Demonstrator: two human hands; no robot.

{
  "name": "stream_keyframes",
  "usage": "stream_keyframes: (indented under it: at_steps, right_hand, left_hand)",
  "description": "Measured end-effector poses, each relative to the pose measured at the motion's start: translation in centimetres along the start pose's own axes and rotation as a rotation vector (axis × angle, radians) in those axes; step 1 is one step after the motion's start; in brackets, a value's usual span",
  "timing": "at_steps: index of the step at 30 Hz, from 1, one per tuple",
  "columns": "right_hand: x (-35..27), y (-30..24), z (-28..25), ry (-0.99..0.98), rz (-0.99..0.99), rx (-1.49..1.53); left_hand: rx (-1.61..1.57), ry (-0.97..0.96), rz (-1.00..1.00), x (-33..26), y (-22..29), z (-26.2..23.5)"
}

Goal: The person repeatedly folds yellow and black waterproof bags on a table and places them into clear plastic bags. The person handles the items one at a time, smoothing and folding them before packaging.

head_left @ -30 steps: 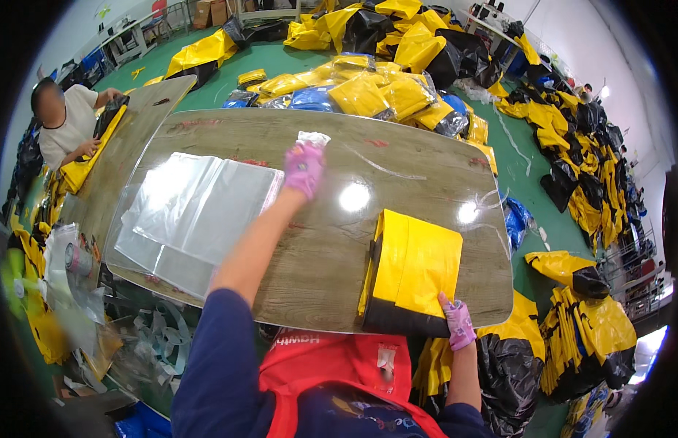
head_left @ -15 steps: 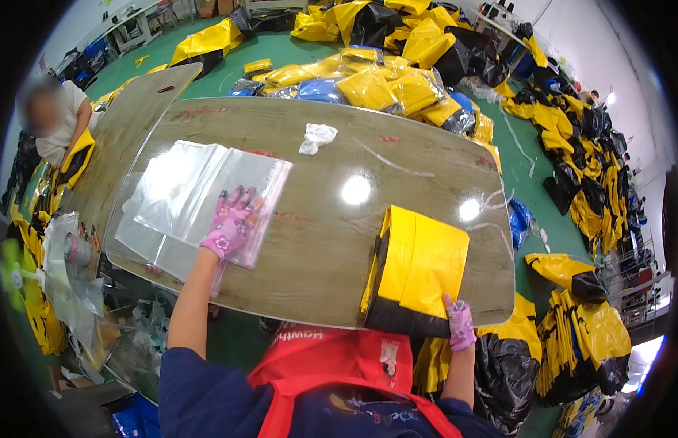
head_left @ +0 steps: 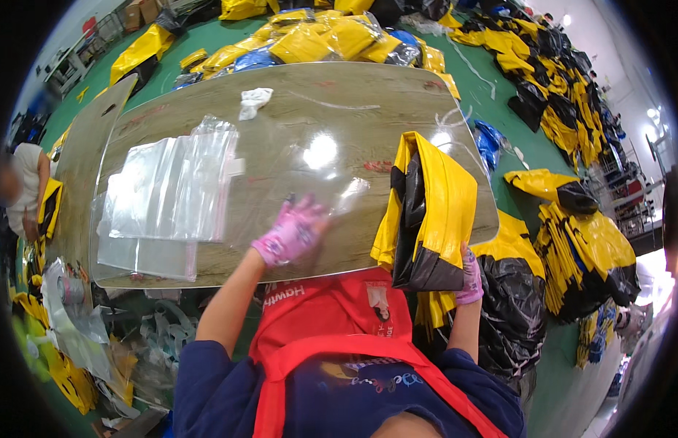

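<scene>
Fingers first: the left hand (head_left: 291, 232), in a pink knit glove, has its fingers pinched on the near edge of a clear, floppy plastic bag (head_left: 331, 186), which is lifted off the tabletop and spreads up and away from the hand, so see-through you mostly catch it by its glare. It's a bit motion-blurred, so I can't tell exactly how many fingers are in the pinch.

The right hand (head_left: 469, 276), same pink glove, is curled around the bottom corner of a folded yellow and black waterproof garment (head_left: 426, 212), fingers closed on the black hem. That bundle stands up on its edge at the right end of the table, near side, partly hanging over the rim.

Both sit on a big wood-grain worktable (head_left: 353, 109) with rounded corners. On its left half lies a flat stack of clear zip-top plastic bags (head_left: 167, 193), well apart from the lifted one. A crumpled white rag (head_left: 255, 101) lies near the far edge.

Further out, heaps of yellow and black garments (head_left: 572, 248) cover the green floor (head_left: 514, 146) on the right and beyond the table. Another person in a white shirt (head_left: 21, 193) is at the far left edge.
</scene>
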State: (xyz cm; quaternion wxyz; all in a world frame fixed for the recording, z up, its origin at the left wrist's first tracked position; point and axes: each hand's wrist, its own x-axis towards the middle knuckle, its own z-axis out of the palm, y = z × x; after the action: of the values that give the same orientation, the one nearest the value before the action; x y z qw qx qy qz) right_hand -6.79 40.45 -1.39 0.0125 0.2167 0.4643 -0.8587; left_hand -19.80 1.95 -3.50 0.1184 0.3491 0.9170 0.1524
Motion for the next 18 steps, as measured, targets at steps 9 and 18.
stream_keyframes:
  at_steps: [9, 18]
  right_hand:
    - [-3.1, 0.0, -0.3, -0.068, 0.056, -0.496]
    - [-3.8, 0.2, 3.1, -0.112, 0.149, -0.698]
  left_hand:
    - [0.024, 0.243, -0.066, 0.3, 1.1, 0.7]
    - [-0.636, 0.474, -0.142, 0.8, -0.7, 0.0]
